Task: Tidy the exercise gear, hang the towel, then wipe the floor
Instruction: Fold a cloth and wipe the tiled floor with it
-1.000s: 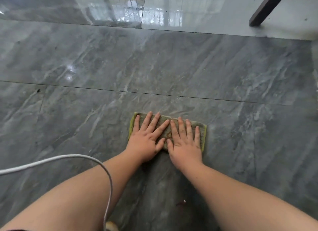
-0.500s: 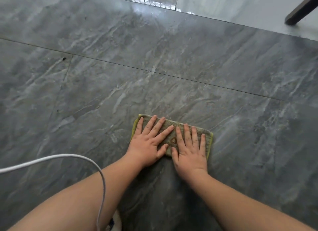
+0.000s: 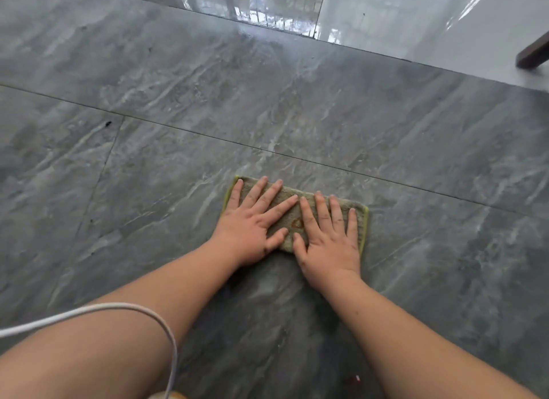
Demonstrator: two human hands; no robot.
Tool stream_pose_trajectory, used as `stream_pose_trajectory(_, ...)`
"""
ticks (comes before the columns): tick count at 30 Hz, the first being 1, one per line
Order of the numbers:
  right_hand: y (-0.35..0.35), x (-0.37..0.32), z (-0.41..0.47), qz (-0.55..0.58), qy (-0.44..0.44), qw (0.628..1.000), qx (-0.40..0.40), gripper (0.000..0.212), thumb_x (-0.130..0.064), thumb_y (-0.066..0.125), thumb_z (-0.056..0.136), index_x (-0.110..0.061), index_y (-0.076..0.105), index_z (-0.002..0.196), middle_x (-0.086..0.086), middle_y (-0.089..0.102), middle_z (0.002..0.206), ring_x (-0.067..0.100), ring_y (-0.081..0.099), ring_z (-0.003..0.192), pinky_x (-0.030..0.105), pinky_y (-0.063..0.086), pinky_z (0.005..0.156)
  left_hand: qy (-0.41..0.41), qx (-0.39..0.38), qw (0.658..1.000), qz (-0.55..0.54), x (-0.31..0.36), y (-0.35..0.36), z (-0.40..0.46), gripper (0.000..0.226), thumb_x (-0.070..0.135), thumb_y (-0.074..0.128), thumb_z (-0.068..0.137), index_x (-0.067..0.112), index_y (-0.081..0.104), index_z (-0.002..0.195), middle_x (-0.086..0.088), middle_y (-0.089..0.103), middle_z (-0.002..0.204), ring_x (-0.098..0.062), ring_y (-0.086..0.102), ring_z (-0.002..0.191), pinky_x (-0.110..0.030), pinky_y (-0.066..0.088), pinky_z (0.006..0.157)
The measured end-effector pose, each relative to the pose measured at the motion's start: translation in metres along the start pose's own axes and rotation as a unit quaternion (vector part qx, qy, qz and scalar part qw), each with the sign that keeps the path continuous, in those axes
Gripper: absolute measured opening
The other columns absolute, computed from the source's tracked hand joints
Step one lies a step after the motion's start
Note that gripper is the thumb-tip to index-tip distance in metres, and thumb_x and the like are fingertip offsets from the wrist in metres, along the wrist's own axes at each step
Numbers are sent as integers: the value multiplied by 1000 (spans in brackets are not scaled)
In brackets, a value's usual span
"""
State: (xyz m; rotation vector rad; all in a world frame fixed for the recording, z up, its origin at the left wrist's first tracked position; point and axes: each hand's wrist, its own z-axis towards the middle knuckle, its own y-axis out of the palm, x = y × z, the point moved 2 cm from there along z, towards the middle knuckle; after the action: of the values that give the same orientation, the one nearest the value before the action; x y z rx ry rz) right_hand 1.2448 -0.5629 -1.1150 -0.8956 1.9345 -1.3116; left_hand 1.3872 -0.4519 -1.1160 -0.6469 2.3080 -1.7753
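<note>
hands (image 3: pixel 289 232) on cloth (image 3: pixel 292 213) | cloth on floor (image 3: pixel 326 125) | cable (image 3: pixel 142 312) left

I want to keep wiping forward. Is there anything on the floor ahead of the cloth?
Nothing visible blocks it. Both the left hand and right hand press flat on the green cloth, and the grey tile floor ahead is bare; a dark furniture leg stands far right.
</note>
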Motion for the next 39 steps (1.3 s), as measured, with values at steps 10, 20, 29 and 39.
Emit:
stream_pose_trajectory(10, -41, 25, 123, 0, 29, 999, 29, 70, -57, 25, 93, -38, -1, 155, -5, -4, 166, 20, -8, 152, 52, -9, 120, 20, 18, 999, 27, -42, -40, 128, 67, 66, 20, 92, 49, -7, 152, 5, -4, 166, -21, -8, 152, -60, -7, 118)
stream_pose_trajectory(20, -81, 42, 246, 27, 46, 998, 20, 67, -57, 20, 96, -40, -7, 154, -9, -12, 165, 16, -16, 150, 51, -14, 119, 12, -9, 1000, 21, -84, -85, 246, 65, 64, 18, 94, 49, -10, 151, 5, -11, 165, -21, -15, 151, -58, -11, 117)
stream_pose_trajectory(29, -111, 50, 319, 32, 54, 998, -13, 68, -57, 21, 96, -38, -7, 155, -8, -17, 164, 18, -20, 149, 52, -15, 118, 21, -71, 997, 24, -113, -112, 310, 63, 63, 14, 97, 48, -17, 149, 4, -19, 164, -23, -22, 149, -60, -15, 115)
stream_pose_trajectory(39, -120, 53, 333, 40, 59, 995, -70, 68, -56, 22, 98, -39, -15, 153, -6, -24, 162, 19, -26, 148, 53, -19, 116, 41, -151, 988, 2, -119, -123, 325, 67, 61, 18, 98, 45, -24, 148, 1, -31, 160, -27, -31, 145, -63, -19, 112)
